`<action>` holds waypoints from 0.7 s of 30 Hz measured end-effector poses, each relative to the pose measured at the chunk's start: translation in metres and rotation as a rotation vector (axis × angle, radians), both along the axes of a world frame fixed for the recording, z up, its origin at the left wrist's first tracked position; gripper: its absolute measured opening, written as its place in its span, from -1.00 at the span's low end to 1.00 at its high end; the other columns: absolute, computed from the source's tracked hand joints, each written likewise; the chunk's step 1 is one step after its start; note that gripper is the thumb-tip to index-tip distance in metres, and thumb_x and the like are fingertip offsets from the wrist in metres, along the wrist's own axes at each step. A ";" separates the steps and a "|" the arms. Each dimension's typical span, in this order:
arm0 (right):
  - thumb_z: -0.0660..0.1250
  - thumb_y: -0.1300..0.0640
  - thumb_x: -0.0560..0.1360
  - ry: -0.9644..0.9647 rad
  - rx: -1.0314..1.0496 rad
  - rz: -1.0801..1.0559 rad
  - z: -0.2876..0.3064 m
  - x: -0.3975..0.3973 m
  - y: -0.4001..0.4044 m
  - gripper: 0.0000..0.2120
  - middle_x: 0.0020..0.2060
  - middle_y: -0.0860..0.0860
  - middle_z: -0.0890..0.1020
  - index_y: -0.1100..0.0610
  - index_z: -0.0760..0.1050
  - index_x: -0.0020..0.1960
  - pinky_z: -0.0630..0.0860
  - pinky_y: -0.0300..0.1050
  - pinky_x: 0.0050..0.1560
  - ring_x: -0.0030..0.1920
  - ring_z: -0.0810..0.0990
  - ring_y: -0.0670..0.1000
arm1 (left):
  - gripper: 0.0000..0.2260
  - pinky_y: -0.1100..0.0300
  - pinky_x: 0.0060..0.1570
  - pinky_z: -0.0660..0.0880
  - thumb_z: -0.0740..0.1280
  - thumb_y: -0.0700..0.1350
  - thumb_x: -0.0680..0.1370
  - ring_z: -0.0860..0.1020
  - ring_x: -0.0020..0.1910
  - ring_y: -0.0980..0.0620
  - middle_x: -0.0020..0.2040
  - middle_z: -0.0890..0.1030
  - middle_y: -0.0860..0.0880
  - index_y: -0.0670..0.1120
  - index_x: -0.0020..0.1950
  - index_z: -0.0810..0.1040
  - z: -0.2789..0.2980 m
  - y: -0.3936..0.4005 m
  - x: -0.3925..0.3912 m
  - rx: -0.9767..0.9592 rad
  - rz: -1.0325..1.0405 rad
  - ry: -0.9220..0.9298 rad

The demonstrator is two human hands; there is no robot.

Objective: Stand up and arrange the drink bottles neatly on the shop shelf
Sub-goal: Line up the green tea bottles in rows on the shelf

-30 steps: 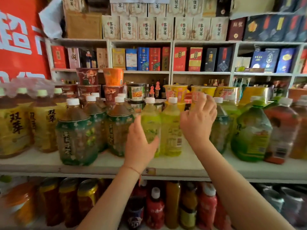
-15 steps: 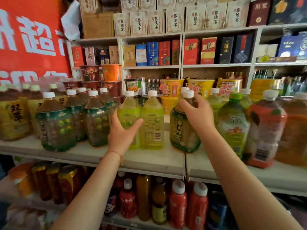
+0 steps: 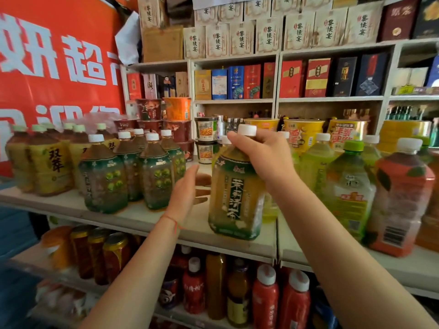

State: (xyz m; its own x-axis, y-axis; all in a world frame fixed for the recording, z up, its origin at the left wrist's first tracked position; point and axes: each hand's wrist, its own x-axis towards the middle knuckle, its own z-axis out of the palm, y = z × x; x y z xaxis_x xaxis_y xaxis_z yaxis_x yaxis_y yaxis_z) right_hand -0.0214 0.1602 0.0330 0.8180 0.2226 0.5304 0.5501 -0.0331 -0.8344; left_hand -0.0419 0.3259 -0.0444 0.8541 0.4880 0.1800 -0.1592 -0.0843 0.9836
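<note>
Green-labelled tea bottle, right hand gripping, nears shelf edge.

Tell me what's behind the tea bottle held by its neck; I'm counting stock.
Behind the tea bottle, a yellow-green bottle peeks out lower right; a white cap shows beside its neck. Anything else is covered.

Tea bottle front-ctr on shelf; bottle cluster at 9 o'clock, more bottles at 3, noodle cups behind at 12, lower-shelf bottles at 6.
</note>
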 end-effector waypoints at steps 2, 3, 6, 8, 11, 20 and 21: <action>0.50 -0.08 0.48 0.017 0.013 0.043 -0.002 -0.003 0.026 -0.70 -0.24 0.03 0.75 0.18 0.68 -0.12 0.68 0.13 0.00 -0.19 0.74 0.03 | -0.55 0.16 -0.09 0.49 0.09 0.11 0.72 0.66 -0.14 0.10 -0.25 0.71 0.07 -0.05 -0.13 0.66 -0.001 0.015 -0.012 0.008 0.085 -0.054; 0.50 -0.06 0.49 0.018 0.014 0.062 -0.004 -0.003 0.040 -0.72 -0.24 0.03 0.75 0.17 0.68 -0.12 0.68 0.14 0.01 -0.18 0.75 0.04 | -0.57 0.19 -0.13 0.46 0.10 0.07 0.72 0.64 -0.19 0.17 -0.28 0.70 0.10 -0.03 -0.15 0.66 -0.004 0.023 -0.018 0.033 0.150 -0.100; 0.50 -0.06 0.49 0.001 0.009 0.086 -0.009 -0.001 0.092 -0.75 -0.25 0.01 0.74 0.13 0.68 -0.14 0.67 0.15 0.01 -0.18 0.74 0.04 | -0.73 0.15 -0.06 0.49 0.16 0.07 0.68 0.60 -0.12 0.23 -0.15 0.66 0.12 0.03 -0.04 0.62 -0.020 0.054 -0.031 0.174 0.327 -0.296; 0.49 -0.07 0.49 -0.004 0.014 0.081 -0.010 0.005 0.119 -0.73 -0.25 0.02 0.74 0.15 0.68 -0.14 0.67 0.19 0.00 -0.17 0.74 0.06 | -0.74 0.20 0.11 0.51 0.19 0.16 0.57 0.54 0.05 0.23 0.03 0.59 0.14 0.08 0.12 0.53 -0.030 0.065 -0.035 0.365 0.382 -0.391; 0.47 -0.07 0.51 -0.027 -0.031 0.091 -0.014 0.012 0.162 -0.78 -0.23 -0.01 0.74 0.09 0.68 -0.12 0.67 0.14 0.01 -0.17 0.72 0.00 | -0.42 0.50 0.25 0.30 0.29 0.22 0.48 0.40 0.26 0.23 0.28 0.44 0.06 -0.04 0.42 0.35 -0.041 0.085 -0.035 0.614 0.414 -0.406; 0.43 -0.08 0.53 -0.284 -0.190 -0.086 -0.024 0.036 0.196 -0.78 -0.31 -0.08 0.64 0.05 0.61 -0.17 0.56 -0.07 -0.26 -0.26 0.61 -0.07 | 0.01 -0.13 0.52 0.21 0.46 0.28 0.37 0.10 0.58 -0.17 0.58 0.10 -0.15 0.08 0.62 -0.08 -0.046 0.104 -0.012 0.847 0.386 -0.239; 0.40 -0.10 0.54 -0.339 -0.227 -0.140 -0.025 0.038 0.195 -0.75 -0.33 -0.09 0.61 0.05 0.57 -0.19 0.51 -0.12 -0.29 -0.29 0.57 -0.08 | -0.02 -0.18 0.54 0.20 0.44 0.26 0.40 0.06 0.60 -0.19 0.60 0.06 -0.14 0.11 0.62 -0.10 -0.046 0.103 -0.010 0.848 0.377 -0.236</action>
State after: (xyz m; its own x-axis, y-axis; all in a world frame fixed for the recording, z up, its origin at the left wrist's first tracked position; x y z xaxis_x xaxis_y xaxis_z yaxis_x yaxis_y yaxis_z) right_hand 0.0169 0.3555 0.0080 0.6361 0.2641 0.7250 0.7694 -0.2883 -0.5700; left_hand -0.0519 0.4286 -0.0904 0.5637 0.3516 0.7474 -0.1625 -0.8400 0.5177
